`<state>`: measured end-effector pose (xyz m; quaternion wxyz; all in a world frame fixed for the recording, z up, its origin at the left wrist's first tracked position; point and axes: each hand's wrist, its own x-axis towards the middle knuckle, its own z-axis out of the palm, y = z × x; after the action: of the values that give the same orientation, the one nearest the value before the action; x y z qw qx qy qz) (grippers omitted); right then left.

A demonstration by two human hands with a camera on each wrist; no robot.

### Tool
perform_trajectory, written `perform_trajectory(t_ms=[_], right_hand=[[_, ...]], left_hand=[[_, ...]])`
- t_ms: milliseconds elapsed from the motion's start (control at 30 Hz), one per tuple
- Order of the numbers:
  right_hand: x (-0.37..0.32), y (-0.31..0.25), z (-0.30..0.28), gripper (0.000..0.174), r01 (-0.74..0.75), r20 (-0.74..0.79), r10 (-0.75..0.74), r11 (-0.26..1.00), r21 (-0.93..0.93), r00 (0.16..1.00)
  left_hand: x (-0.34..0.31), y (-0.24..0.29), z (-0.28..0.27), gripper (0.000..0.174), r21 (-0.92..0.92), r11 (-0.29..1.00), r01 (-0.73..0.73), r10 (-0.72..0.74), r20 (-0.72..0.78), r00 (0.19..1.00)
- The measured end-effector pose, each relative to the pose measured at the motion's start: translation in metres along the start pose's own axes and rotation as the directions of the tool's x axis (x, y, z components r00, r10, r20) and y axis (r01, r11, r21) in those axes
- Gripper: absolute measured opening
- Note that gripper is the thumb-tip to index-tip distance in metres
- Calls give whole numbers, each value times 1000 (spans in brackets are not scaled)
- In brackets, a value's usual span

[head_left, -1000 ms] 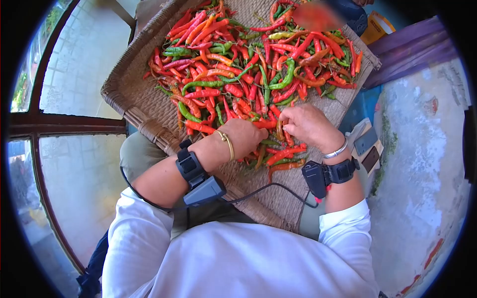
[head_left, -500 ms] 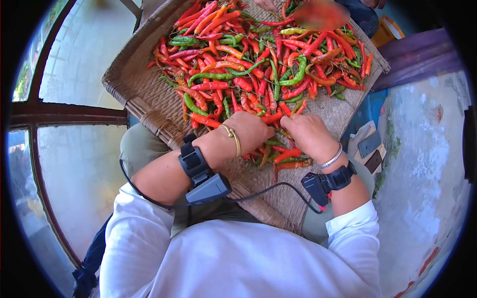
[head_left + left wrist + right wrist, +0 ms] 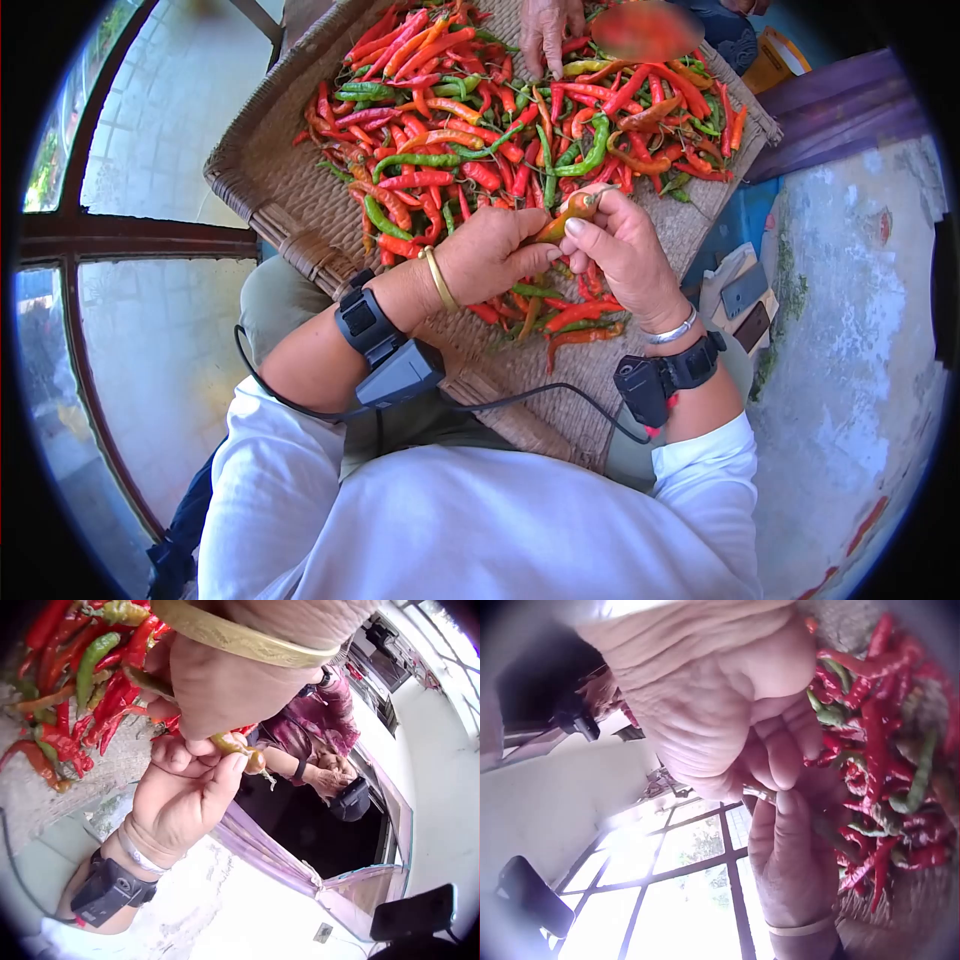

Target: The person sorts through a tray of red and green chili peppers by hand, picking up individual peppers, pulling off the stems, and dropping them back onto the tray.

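A green-and-orange chili pepper (image 3: 578,208) is held up over the woven tray (image 3: 270,190) between both hands. My left hand (image 3: 490,250), with a gold bangle, pinches its lower end between thumb and fingers. My right hand (image 3: 632,258), with a silver bangle, pinches it near the stem end, thumb on top. In the left wrist view, the stem of the chili pepper (image 3: 255,759) pokes out past the right thumb. Most of the pepper is hidden by fingers in the right wrist view. Beneath the hands lie loose red and green peppers (image 3: 580,315).
A big heap of red, orange and green peppers (image 3: 430,140) covers the tray's far part. Another person's hand (image 3: 548,35) reaches into it from the far side. Two phones (image 3: 743,290) lie at right. A cable (image 3: 520,393) runs between my wrist cameras.
Both hands have come up from the pile with the green-and-orange pepper, and the right hand has turned to show its thumb. The other person's hand has reached further into the heap.
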<state>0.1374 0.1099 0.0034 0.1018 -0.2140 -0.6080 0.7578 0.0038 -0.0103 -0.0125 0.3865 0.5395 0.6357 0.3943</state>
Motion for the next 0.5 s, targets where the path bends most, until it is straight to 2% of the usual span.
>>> perform_trajectory(t_ms=[33,100,133,167,200,233,300,333,367,400,433,500], right_hand=[[1,-1,-2,12,-41,5,41,999,18,999],[1,-3,-5,12,-55,-51,57,998,42,997],[2,-4,-9,12,-75,-122,80,996,41,989],[3,-4,-14,12,-96,-190,102,995,41,976],[5,-5,-18,12,-87,-252,84,996,1,964],[8,-7,-26,12,-88,-252,85,996,1,964],[14,-12,-45,14,-128,-221,75,963,-236,972],[19,-15,-53,14,-127,-221,73,963,-238,973],[25,-17,-61,15,64,-249,-58,998,18,967],[30,-19,-67,16,259,-308,-173,929,264,936],[33,-23,-73,18,277,-411,-105,881,385,906],[35,-23,-76,21,272,-428,-95,887,374,899]], left_hand=[[0,1,1,23,3,1000,-2,2,1,1000],[1,2,4,20,-221,964,145,-134,64,989],[1,2,5,20,-222,964,146,-134,68,989],[2,1,4,19,33,996,80,-81,56,995],[1,0,3,18,286,958,9,-26,57,998],[0,-2,4,18,285,959,9,-27,57,998],[-2,-9,8,15,452,891,-27,-2,64,998],[-1,-10,8,15,452,891,-28,0,63,998],[-1,-11,8,16,486,873,-37,22,38,999],[-1,-11,8,18,519,854,-44,43,13,999],[-1,-10,7,18,519,854,-42,42,12,999],[2,-6,6,20,686,723,81,-113,3,994]])
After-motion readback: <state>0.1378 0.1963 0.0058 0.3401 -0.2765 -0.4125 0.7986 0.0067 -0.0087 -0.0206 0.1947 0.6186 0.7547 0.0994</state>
